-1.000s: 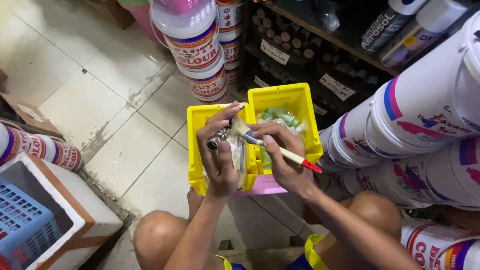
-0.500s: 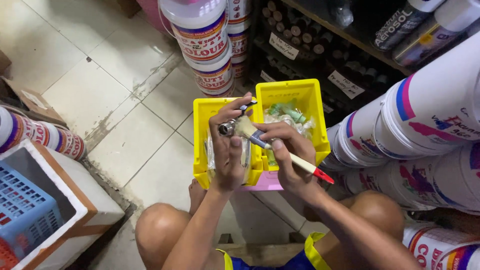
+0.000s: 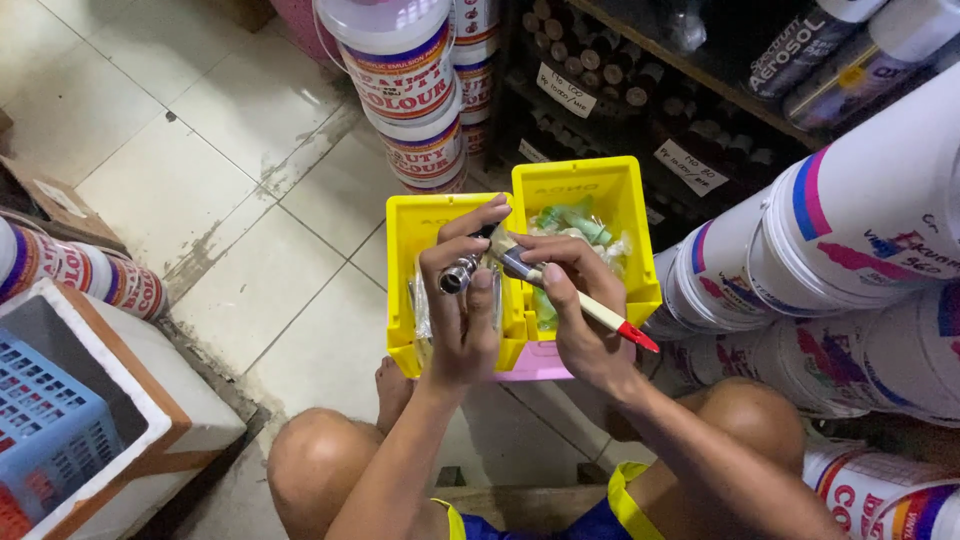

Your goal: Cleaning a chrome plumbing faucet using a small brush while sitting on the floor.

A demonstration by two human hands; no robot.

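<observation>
Brushing a small metal fitting (image 3: 458, 276) clamped in left hand (image 3: 462, 310) over the yellow bins (image 3: 420, 345), right hand (image 3: 575, 315) gripping paintbrush (image 3: 585, 305); probably calls for turning it next.

Open tiled floor (image 3: 200, 190) leftward — paint buckets (image 3: 840, 250) crowding the right.

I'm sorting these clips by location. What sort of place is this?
Most likely a paint or hardware shop's stock corner: stacked white paint buckets, spray cans on a dark shelf with price tags, and yellow parts bins on the tiled floor.
</observation>
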